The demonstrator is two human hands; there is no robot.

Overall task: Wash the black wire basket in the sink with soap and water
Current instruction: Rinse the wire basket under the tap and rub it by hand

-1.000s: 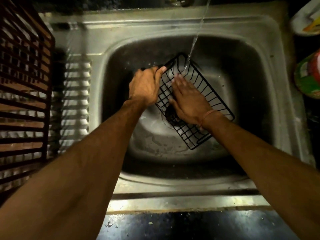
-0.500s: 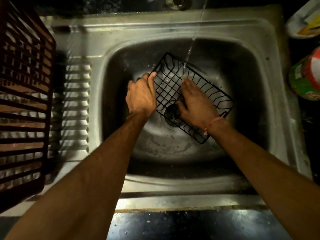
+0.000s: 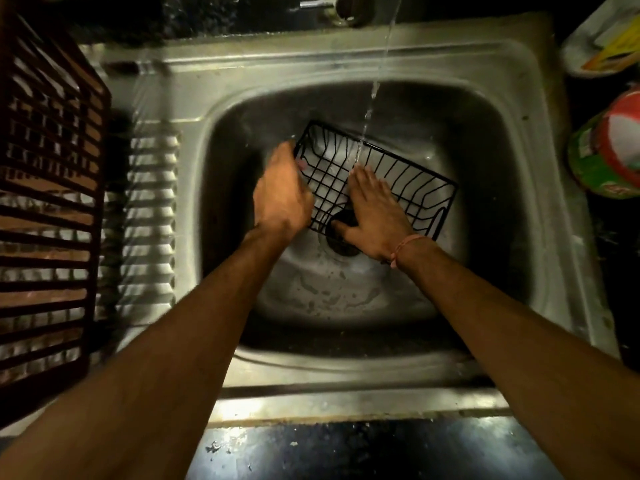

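A person rinses a black wire basket [image 3: 374, 181] in a steel sink [image 3: 512, 140] as a thin stream of water [image 3: 369, 112] from the tap falls onto the basket's far rim. The basket sits low in the basin, tilted over the drain [image 3: 341, 233], its open side facing up towards the camera. The left hand [image 3: 282, 194] grips the basket's left short end, fingers curled over the wire; motion blur hides the exact hold. The right hand [image 3: 375, 209] lies flat inside the basket, fingers straight and spread on the wire floor, holding nothing

The basket's long axis runs from upper left to lower right across the basin, with the left corner nearest the back wall and the right end nearest the sink's right side. Its wires fan out along the far wall

To do this step well, the person would likely keep the left-hand grip firm so the basket does not slide, and draw the flat palm along the wires, turning the basket so the stream reaches every side. No suds are visible here, so the soaping may be unfinished or already rinsed off; it cannot be told

A brown slatted rack [image 3: 48, 202] stands on the bench to the left, and a green-and-red packet [image 3: 606, 150] lies to the right
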